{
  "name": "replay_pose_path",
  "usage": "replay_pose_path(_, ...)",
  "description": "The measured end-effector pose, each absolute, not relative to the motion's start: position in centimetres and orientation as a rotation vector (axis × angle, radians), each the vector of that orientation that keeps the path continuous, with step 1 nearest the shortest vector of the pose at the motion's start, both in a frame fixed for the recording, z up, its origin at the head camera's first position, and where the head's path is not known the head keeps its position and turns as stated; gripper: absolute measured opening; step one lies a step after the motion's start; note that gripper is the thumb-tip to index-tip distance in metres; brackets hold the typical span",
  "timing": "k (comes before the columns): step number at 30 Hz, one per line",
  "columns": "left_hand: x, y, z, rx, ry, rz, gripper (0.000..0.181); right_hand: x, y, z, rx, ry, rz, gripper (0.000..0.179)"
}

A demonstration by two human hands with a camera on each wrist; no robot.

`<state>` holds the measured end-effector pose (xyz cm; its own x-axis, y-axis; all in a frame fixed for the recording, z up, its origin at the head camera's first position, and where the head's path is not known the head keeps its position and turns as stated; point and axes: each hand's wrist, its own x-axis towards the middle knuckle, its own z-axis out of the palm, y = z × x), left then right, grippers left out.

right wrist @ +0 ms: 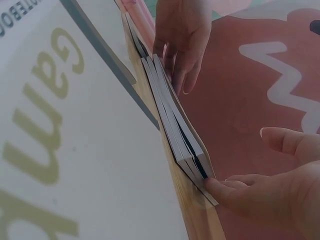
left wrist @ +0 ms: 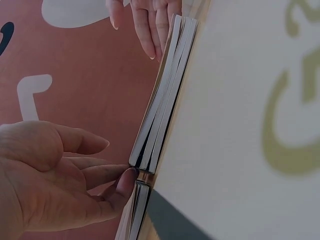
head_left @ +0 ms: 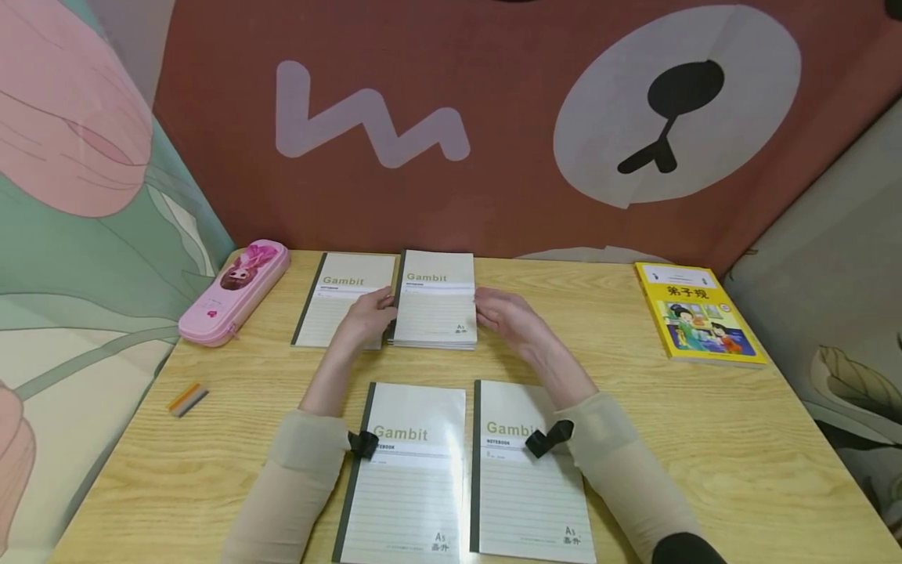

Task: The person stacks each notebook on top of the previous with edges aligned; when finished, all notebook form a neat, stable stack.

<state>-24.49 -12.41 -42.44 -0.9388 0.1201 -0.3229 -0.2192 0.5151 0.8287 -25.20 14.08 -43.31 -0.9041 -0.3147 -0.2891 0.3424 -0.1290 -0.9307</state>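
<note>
A small stack of Gambit notebooks lies at the back of the table, its edges slightly fanned apart in both wrist views. My left hand is at the stack's spine side, over the right part of another notebook. In the left wrist view, fingertips of that hand touch the stack's lower corner, thumb and fingers loosely spread. On the opposite side, my right hand has its fingers extended along the stack's right edge. The right wrist view shows a fingertip against the stack's near corner.
Two more Gambit notebooks, a left one and a right one, lie side by side beneath my forearms. A pink pencil case and an orange-and-grey eraser are at the left. A yellow book lies back right, near the wall.
</note>
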Motion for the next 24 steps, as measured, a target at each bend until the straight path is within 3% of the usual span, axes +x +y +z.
replay_pose_path(24,-24.46,-12.07,-42.51,-0.067,2.447,1.357,0.06,-24.91,14.12,-43.11,-0.008,1.753,-2.018,0.066)
